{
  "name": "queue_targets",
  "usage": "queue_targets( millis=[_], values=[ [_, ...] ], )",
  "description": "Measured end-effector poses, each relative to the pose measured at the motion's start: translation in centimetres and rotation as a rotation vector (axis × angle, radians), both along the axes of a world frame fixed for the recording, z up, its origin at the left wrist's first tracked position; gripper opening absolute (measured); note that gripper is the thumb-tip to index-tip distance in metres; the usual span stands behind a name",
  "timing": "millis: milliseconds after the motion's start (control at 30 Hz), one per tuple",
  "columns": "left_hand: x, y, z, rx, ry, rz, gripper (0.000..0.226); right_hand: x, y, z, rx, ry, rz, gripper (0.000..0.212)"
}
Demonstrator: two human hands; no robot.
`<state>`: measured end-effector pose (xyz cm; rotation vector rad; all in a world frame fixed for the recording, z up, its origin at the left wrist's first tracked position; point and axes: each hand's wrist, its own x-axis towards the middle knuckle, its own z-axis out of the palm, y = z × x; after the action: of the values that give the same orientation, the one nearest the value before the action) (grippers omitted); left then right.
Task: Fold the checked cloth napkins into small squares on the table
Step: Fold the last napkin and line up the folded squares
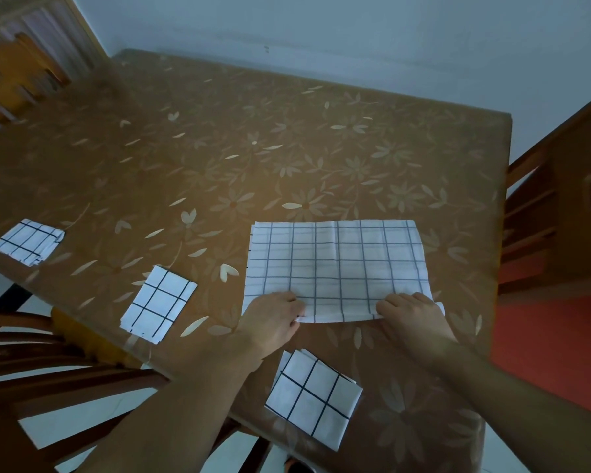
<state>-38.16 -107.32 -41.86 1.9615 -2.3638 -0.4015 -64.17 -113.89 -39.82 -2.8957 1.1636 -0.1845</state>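
A white napkin with thin dark checks (338, 264) lies spread as a wide rectangle on the brown flowered table (253, 148). My left hand (273, 319) pinches its near left corner. My right hand (413, 315) grips its near right edge. Three folded checked napkins lie around: one small square (313, 397) close to me between my forearms, one (158, 303) to the left, and one (28, 242) at the far left near the table edge.
Wooden chairs stand at the left (48, 370), far left (17, 80) and right (556, 213) of the table. A pale wall (355, 35) runs behind the table. The floor at the right is red (553, 349).
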Motion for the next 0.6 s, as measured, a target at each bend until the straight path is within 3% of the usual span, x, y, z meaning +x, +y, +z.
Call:
queue_targets(
  millis=[333,500,600],
  values=[
    [0.4,-2.3,1.1,-0.053,-0.056,0.03,0.01,0.2,-2.3,1.0,0.012,0.048,0.03,0.031],
    [0.1,-5.7,2.4,-0.172,-0.098,0.073,0.01,0.8,-5.9,1.8,0.034,0.132,-0.042,0.003],
    [0.0,-5.3,1.7,-0.095,-0.084,0.024,0.019,0.8,-5.9,1.4,0.068,0.216,-0.066,0.008]
  ],
)
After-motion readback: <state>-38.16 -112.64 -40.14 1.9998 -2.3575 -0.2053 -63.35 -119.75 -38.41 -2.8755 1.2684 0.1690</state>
